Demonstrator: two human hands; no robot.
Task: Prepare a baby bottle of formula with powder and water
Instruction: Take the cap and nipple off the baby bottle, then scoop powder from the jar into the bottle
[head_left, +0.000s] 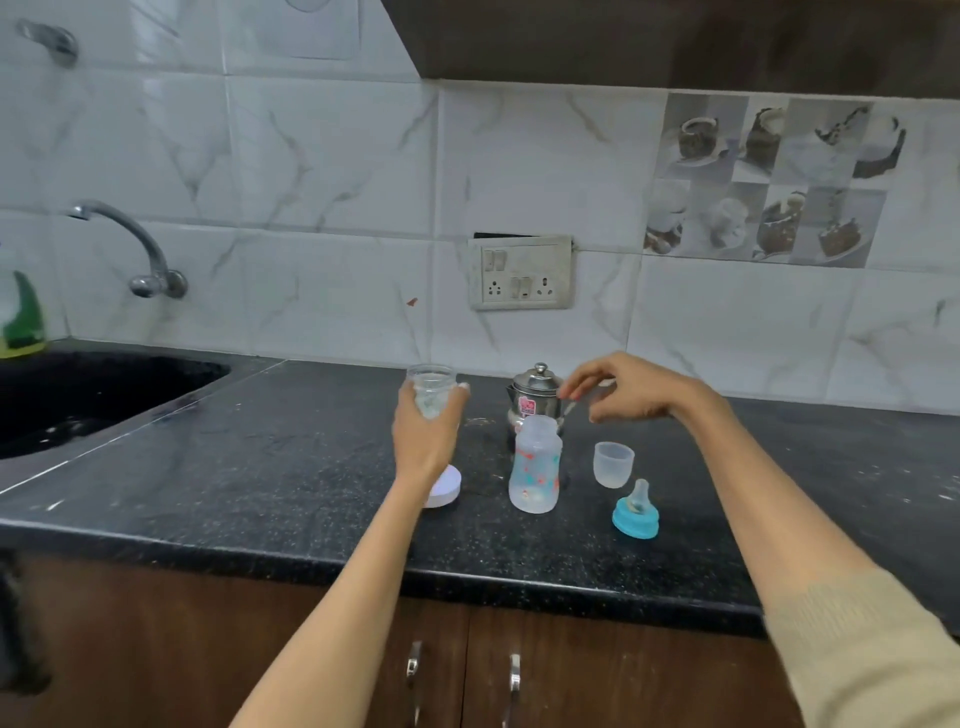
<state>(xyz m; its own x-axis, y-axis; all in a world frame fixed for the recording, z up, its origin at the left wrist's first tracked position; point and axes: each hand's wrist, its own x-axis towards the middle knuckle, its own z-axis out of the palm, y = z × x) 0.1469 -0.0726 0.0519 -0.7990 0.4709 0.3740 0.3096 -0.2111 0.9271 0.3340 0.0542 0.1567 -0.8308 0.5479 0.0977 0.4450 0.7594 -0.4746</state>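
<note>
The open baby bottle (536, 467), clear with coloured prints, stands upright on the black countertop (260, 467). My left hand (426, 441) grips a small clear jar (430, 387) with white powder in it, lifted above the counter to the left of the bottle. My right hand (628, 389) hovers behind and right of the bottle, fingers pinched on a thin spoon (570, 406), which is blurred. A clear bottle cap (613, 462) and the teal ring with its teat (636, 512) sit to the right of the bottle.
A white lid (447, 488) lies partly hidden under my left wrist. A small steel lidded pot (535, 387) stands right behind the bottle. A black sink (78, 395) with a tap (130, 239) and a green bottle (21, 322) is at the left. A wall socket (521, 273) is behind.
</note>
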